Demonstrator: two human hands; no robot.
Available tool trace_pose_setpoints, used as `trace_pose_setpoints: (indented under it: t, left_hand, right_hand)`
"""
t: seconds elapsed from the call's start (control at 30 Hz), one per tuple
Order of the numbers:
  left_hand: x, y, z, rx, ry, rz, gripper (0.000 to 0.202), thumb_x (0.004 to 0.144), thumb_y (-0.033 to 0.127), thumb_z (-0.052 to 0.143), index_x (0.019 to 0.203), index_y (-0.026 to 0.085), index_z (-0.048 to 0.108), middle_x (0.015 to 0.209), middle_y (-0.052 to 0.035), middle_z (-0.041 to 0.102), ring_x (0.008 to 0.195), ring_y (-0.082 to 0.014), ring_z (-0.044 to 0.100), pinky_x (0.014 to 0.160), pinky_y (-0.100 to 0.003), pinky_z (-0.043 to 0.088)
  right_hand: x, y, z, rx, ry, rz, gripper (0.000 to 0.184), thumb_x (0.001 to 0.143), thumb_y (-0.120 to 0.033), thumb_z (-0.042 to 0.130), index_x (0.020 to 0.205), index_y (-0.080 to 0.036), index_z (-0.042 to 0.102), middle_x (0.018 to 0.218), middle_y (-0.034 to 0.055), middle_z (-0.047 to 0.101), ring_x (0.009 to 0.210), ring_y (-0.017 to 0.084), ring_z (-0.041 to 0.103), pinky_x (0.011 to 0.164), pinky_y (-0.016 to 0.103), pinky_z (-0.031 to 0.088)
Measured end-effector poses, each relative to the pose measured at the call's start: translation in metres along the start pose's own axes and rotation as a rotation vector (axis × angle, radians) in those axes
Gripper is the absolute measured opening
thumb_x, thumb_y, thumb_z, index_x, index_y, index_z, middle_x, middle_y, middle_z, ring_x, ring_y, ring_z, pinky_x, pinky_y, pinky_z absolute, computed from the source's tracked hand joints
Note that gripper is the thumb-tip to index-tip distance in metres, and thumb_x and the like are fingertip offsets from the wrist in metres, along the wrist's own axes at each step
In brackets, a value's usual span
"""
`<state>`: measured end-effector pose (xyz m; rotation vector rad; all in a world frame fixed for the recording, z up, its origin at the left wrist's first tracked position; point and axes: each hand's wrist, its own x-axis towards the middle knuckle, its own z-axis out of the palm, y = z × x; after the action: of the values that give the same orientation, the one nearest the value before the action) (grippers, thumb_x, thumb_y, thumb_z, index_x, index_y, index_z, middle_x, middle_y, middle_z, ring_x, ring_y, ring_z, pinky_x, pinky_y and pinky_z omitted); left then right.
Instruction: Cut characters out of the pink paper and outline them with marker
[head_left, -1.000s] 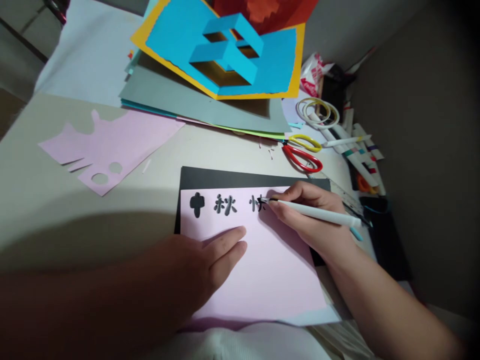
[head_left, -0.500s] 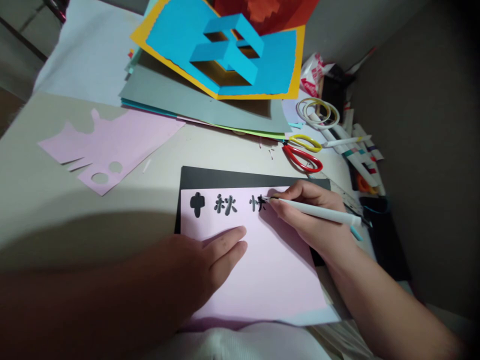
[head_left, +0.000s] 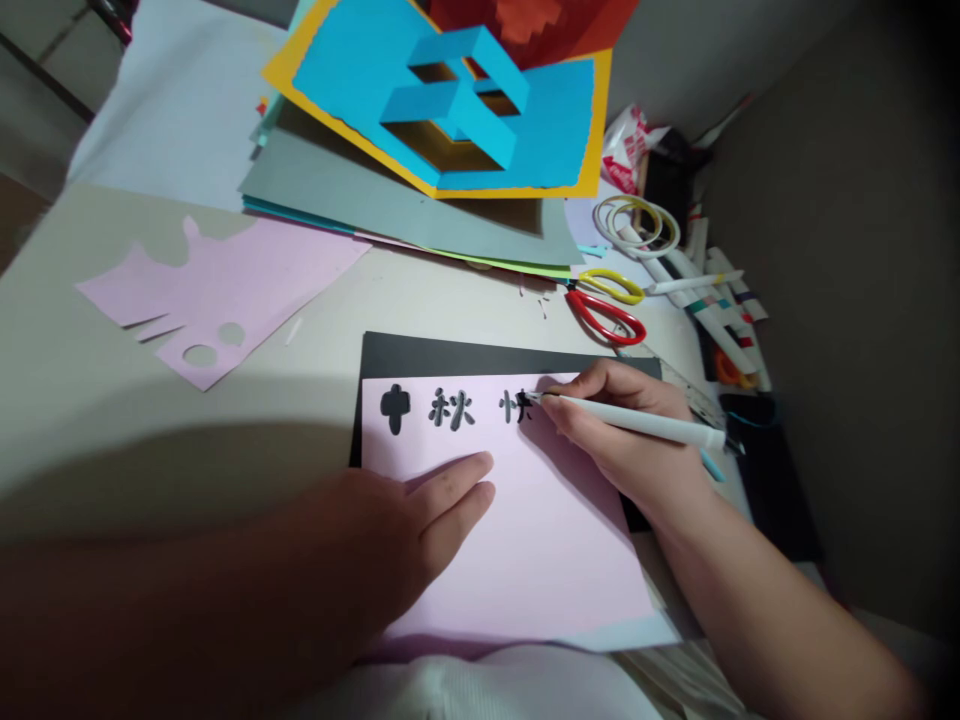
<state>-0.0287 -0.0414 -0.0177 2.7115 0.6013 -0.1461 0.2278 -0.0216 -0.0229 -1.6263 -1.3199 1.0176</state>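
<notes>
A sheet of pale pink paper (head_left: 510, 540) lies on a black board (head_left: 495, 355). Three black brush-written Chinese characters (head_left: 457, 408) run along its top edge, the last one by the pen tip. My right hand (head_left: 622, 430) grips a white brush pen (head_left: 637, 422), with its black tip touching the paper at that last character. My left hand (head_left: 427, 520) rests flat on the sheet below the characters, its fingers pressing the paper and holding nothing.
A stack of coloured card with a blue pop-up (head_left: 442, 130) stands at the back. Nearby are a pink paper offcut (head_left: 217, 290), red-handled scissors (head_left: 604, 317), yellow-handled scissors (head_left: 611, 285), tape rolls (head_left: 637, 225), several marker pens (head_left: 720, 310) and a ruler (head_left: 675, 380).
The pen tip has shifted slightly right along the last character. The whole view has drifted a little. My left hand stays in place.
</notes>
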Motion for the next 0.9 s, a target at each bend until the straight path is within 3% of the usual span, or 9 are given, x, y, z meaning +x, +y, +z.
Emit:
trace_pose_setpoints:
  t: [0.3, 0.9]
  left_hand:
    - [0.002, 0.0, -0.007, 0.029, -0.036, 0.002, 0.072, 0.081, 0.008, 0.047, 0.152, 0.013, 0.033, 0.165, -0.0156, 0.02, 0.109, -0.0233, 0.066, 0.074, -0.03, 0.054]
    - [-0.001, -0.001, 0.002, 0.063, 0.021, 0.025, 0.079, 0.079, 0.013, 0.052, 0.155, 0.013, 0.029, 0.165, -0.0153, 0.019, 0.102, -0.0236, 0.068, 0.069, -0.033, 0.053]
  right_hand:
    - [0.001, -0.001, 0.0, -0.023, 0.015, 0.002, 0.019, 0.076, -0.015, 0.077, 0.066, -0.023, 0.063, 0.066, -0.0026, 0.068, 0.057, 0.012, 0.059, 0.056, 0.025, 0.047]
    - [0.002, 0.002, -0.002, 0.006, 0.007, -0.053, 0.02, 0.076, -0.012, 0.075, 0.064, -0.022, 0.062, 0.061, -0.0024, 0.063, 0.054, 0.012, 0.055, 0.052, 0.025, 0.044]
